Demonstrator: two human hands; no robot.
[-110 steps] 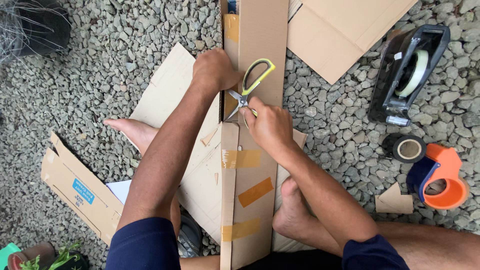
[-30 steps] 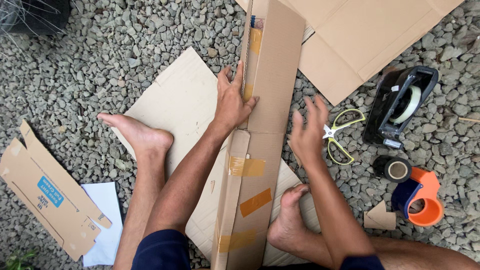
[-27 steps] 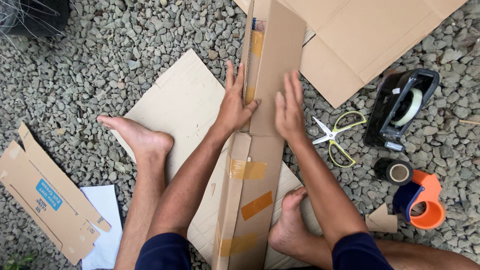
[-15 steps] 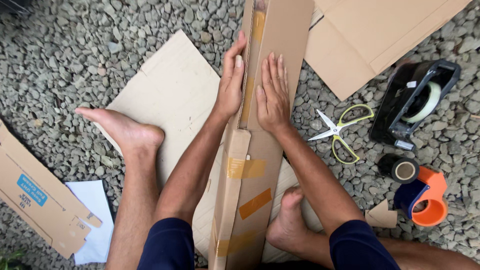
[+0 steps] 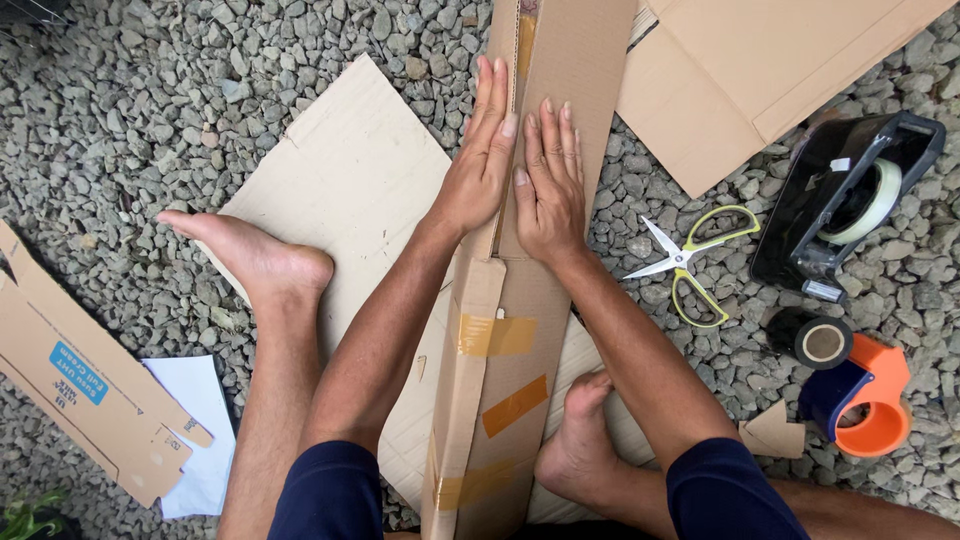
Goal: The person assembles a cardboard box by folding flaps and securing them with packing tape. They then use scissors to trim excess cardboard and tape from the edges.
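Note:
A long folded cardboard piece, patched with strips of brown tape, runs from between my legs away from me. My left hand lies flat with fingers together along its left fold edge. My right hand presses flat on its top face just beside the left one. Neither hand holds anything. A flat cardboard sheet lies underneath on the gravel. Scissors with yellow-green handles rest open on the stones to the right of my right forearm.
A black tape dispenser, a dark tape roll and an orange tape dispenser lie at the right. More cardboard sheets lie at top right. A flattened carton and white paper lie at the left, by my bare feet.
My right hand put the scissors down on the gravel and came over onto the cardboard beside my left hand. Both hands now press flat on the long piece.

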